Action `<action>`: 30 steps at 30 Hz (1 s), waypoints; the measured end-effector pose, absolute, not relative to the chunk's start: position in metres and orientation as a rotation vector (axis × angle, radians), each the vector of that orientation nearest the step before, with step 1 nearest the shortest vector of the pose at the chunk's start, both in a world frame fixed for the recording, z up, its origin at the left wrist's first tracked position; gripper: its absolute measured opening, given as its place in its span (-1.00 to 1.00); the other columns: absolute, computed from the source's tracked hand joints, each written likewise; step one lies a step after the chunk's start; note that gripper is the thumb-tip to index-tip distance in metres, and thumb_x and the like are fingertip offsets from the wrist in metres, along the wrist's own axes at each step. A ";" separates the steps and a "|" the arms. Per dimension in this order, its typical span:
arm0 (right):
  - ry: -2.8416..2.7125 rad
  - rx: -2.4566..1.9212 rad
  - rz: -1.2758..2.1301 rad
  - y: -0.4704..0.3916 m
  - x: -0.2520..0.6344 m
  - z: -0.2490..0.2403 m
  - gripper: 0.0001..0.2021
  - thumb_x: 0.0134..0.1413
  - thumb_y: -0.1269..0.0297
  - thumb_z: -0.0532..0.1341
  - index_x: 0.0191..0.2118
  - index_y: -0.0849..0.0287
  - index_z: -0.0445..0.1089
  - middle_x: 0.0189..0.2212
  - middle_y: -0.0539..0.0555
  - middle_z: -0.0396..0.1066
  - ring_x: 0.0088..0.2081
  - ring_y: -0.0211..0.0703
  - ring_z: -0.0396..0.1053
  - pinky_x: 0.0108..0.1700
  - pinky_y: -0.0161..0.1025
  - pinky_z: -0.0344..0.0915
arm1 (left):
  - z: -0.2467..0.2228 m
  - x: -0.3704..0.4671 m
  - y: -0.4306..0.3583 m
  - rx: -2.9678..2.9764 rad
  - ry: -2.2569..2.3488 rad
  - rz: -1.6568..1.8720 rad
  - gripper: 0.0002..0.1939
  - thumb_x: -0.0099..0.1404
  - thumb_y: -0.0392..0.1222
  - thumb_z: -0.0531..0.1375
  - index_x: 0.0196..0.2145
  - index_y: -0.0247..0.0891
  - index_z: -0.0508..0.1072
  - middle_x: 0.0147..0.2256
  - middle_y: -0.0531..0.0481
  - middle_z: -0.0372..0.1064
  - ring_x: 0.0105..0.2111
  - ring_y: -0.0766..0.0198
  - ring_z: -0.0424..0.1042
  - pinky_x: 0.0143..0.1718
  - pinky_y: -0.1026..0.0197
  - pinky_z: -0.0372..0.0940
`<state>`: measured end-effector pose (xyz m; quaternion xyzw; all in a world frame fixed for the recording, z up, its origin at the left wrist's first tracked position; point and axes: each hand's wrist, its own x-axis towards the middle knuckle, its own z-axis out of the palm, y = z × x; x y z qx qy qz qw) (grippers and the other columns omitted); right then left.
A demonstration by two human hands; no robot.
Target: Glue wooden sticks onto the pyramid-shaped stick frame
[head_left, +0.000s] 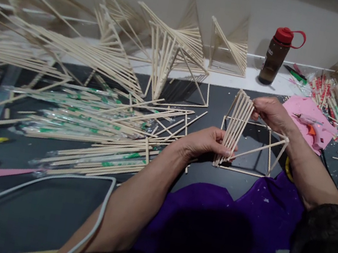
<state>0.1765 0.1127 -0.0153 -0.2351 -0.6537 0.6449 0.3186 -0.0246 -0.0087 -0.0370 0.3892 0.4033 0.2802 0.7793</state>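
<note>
A small frame of thin wooden sticks stands on the dark table in front of me, with a slanted row of sticks along its left side. My left hand is closed around the lower part of that row, its thumb lying across the stick ends. At the row's upper right end, my right hand pinches the top of the outermost wooden stick. Its forearm passes behind the frame's right corner. Part of the fingertips is hidden on both hands.
Larger stick models stand along the wall. Bundles of wrapped chopsticks cover the left. A brown bottle with red lid is at the back. A glue gun lies on pink sheet. A white cable crosses front left.
</note>
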 end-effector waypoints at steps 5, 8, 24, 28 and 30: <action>-1.670 -0.688 1.695 0.112 0.175 -0.015 -0.52 0.12 -0.14 0.22 -0.54 0.22 0.34 -0.68 -0.02 0.26 -0.60 -0.34 0.18 -0.50 -0.35 0.12 | -0.038 -0.024 -0.011 0.815 0.868 0.621 -0.59 -0.24 -0.22 0.55 -0.41 -0.38 0.55 -0.52 -0.09 0.55 -0.53 0.24 0.53 -0.44 0.23 0.42; -1.666 -0.733 1.686 0.111 0.176 -0.010 -0.54 -0.01 -0.12 0.30 -0.57 0.23 0.35 -0.65 0.02 0.32 -0.60 -0.34 0.21 -0.53 -0.36 0.12 | -0.039 -0.025 -0.011 0.810 0.868 0.618 -0.59 -0.25 -0.22 0.55 -0.42 -0.37 0.55 -0.51 -0.08 0.55 -0.52 0.25 0.52 -0.43 0.23 0.41; -1.646 -0.685 1.675 0.114 0.176 -0.014 -0.71 -0.14 0.10 0.38 -0.51 0.27 0.47 -0.68 -0.05 0.32 -0.59 -0.39 0.20 -0.46 -0.39 0.18 | -0.038 -0.025 -0.008 0.867 0.884 0.608 -0.66 -0.19 -0.29 0.51 -0.42 -0.38 0.55 -0.50 -0.09 0.54 -0.50 0.26 0.51 -0.40 0.23 0.38; -1.638 -0.670 1.682 0.114 0.177 -0.015 -0.72 -0.13 0.12 0.38 -0.52 0.27 0.46 -0.67 -0.04 0.34 -0.58 -0.39 0.21 -0.45 -0.39 0.19 | -0.040 -0.024 -0.008 0.865 0.877 0.603 -0.69 -0.15 -0.32 0.49 -0.40 -0.37 0.54 -0.50 -0.08 0.53 -0.50 0.27 0.50 -0.40 0.23 0.37; -1.630 -0.655 1.694 0.115 0.178 -0.016 -0.73 -0.12 0.13 0.38 -0.52 0.27 0.46 -0.67 -0.05 0.34 -0.59 -0.40 0.20 -0.45 -0.39 0.19 | -0.040 -0.024 -0.008 0.865 0.881 0.608 -0.69 -0.15 -0.32 0.49 -0.40 -0.37 0.54 -0.49 -0.07 0.53 -0.49 0.27 0.50 -0.40 0.25 0.37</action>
